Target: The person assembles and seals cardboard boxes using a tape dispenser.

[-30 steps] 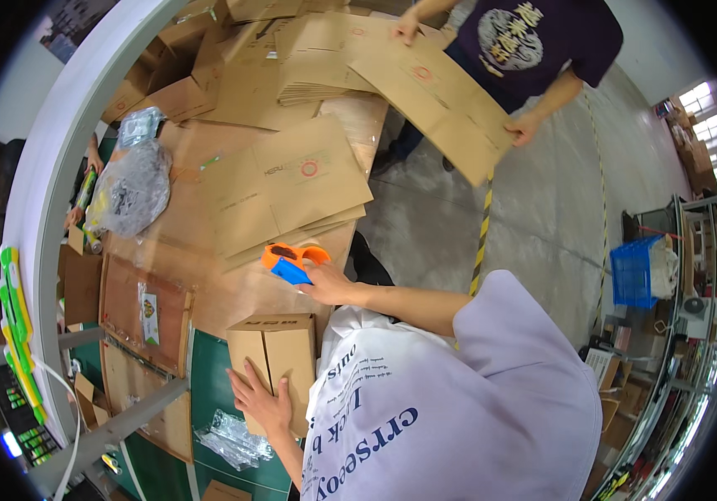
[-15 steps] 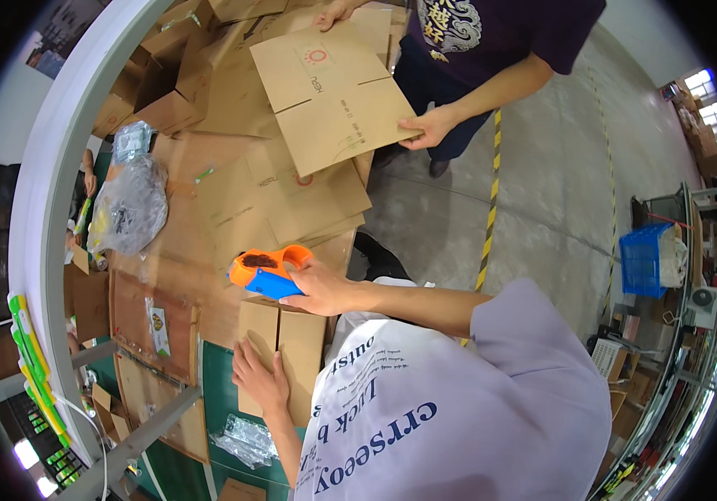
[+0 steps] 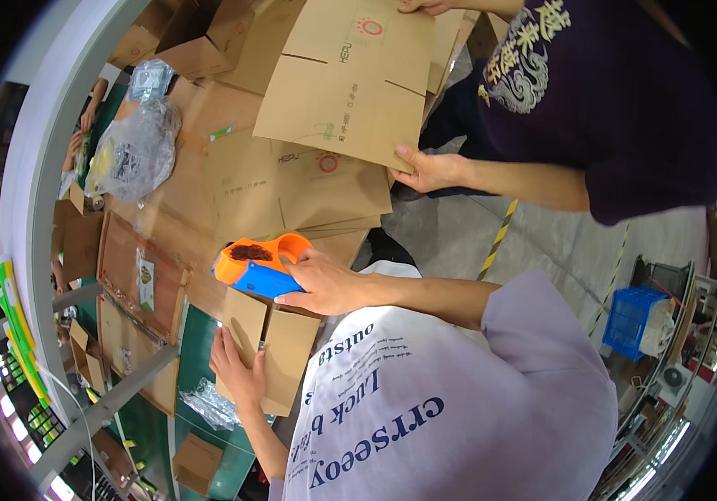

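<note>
Evidently, the tape dispenser (image 3: 265,279) had come over the carton (image 3: 290,355)

Compared with the view a second earlier, the orange-and-blue dispenser had moved from beyond the carton to a position over its far end, partly hiding it. Whether the two touched could not be told. The carton lay near the person's body, its top flaps parted by a narrow lengthwise gap, and its angle had shifted slightly.

The right hand (image 3: 327,282) was closed around the dispenser, with some fingers out of sight. The left hand (image 3: 240,369) lay on the carton's left part, fingers extended and apart, pressing rather than clenched; its thumb was near the gap. In this inspector's judgement, the change put tool and flaps within working reach, with the left hand as steadying support.

Across the wooden tabletop (image 3: 194,204), a co-worker's hand (image 3: 428,169) gripped a flat cardboard sheet (image 3: 354,92), which had swung in above the cardboard stack (image 3: 312,194). Clear plastic wrapping (image 3: 210,405) lay beside the carton.
</note>
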Motion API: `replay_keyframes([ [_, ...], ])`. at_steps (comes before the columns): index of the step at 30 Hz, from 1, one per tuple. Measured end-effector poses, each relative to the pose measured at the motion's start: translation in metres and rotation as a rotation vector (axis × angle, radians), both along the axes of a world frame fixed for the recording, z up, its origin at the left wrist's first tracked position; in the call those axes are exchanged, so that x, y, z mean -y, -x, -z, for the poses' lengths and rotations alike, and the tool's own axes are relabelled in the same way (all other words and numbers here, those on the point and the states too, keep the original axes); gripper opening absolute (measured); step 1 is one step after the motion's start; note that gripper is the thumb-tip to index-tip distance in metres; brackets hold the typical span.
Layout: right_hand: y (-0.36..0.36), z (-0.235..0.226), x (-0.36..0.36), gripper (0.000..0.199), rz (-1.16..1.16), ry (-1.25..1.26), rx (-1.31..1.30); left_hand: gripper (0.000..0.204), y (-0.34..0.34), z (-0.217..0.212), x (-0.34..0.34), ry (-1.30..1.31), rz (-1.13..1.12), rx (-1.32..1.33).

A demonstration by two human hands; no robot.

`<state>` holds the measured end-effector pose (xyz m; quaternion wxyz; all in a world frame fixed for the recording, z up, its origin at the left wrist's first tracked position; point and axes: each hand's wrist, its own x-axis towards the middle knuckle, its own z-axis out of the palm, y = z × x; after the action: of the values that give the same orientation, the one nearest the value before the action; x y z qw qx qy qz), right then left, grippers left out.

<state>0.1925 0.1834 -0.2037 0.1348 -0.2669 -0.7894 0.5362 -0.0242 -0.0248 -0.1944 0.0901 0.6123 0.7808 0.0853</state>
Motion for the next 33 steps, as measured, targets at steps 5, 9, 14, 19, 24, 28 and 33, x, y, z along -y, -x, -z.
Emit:
replay_keyframes([
  [5, -0.005, -0.013, -0.012, 0.050, 0.007, -0.017, -0.134, 0.079, -0.018, 0.008, -0.022, 0.034, 0.006, 0.098],
  [9, -0.011, -0.038, -0.031, 0.040, -0.161, 0.168, 0.021, 0.081, -0.032, 0.020, -0.039, 0.026, -0.014, 0.162],
  [14, -0.011, -0.049, -0.029, 0.038, -0.266, 0.336, 0.021, 0.061, -0.040, 0.032, -0.056, -0.018, 0.024, 0.114],
  [19, -0.010, -0.037, -0.011, 0.036, -0.178, 0.348, -0.097, 0.055, -0.041, 0.043, -0.058, -0.088, 0.107, 0.013],
  [24, -0.002, -0.029, -0.001, 0.035, -0.129, 0.538, -0.200, 0.054, -0.044, 0.054, -0.055, -0.095, 0.085, -0.061],
  [28, 0.001, -0.041, -0.006, 0.032, -0.065, 0.629, -0.246, 0.057, -0.044, 0.054, -0.061, -0.088, 0.019, -0.016],
  [33, 0.006, -0.037, -0.015, 0.028, 0.020, 0.470, -0.228, 0.067, -0.040, 0.034, -0.064, -0.033, -0.024, 0.128],
])
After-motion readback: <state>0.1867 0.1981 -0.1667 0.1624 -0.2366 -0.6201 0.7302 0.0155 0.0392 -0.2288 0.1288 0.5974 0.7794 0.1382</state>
